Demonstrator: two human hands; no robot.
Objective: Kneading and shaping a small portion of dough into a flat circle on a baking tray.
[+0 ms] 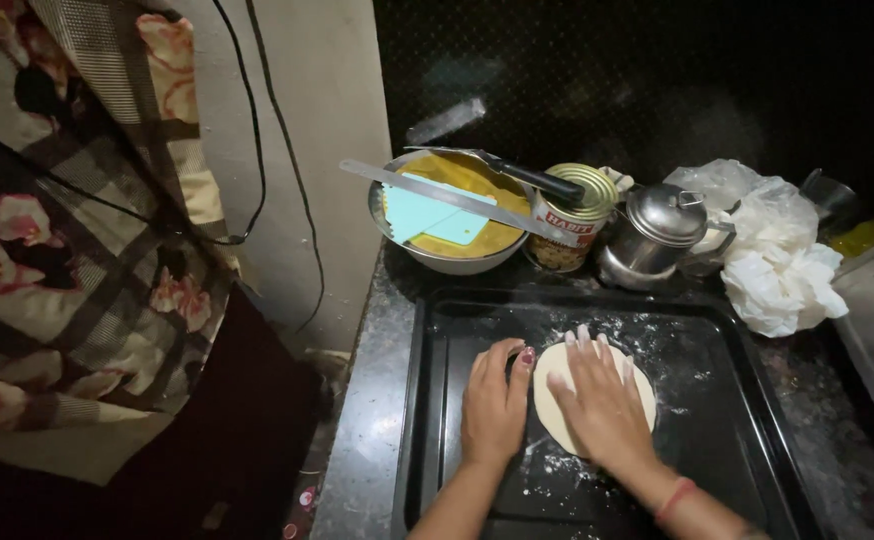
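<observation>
Two hands flatten a dough disc on a floured black tray.

At lower centre, the left hand (494, 405) rests open on the tray (727, 440) against the disc's edge, seemingly steadying it; the right hand (602, 400) lies flat, fingers spread, on the pale dough disc (549, 415), pressing down.

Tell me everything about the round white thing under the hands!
The dough disc is pale, cream-white, flat and round, like soft rolled dough. It lies on a black tray dusted with flour. The right hand rests flat on top, covering much of it; the left hand touches its left edge.
</observation>
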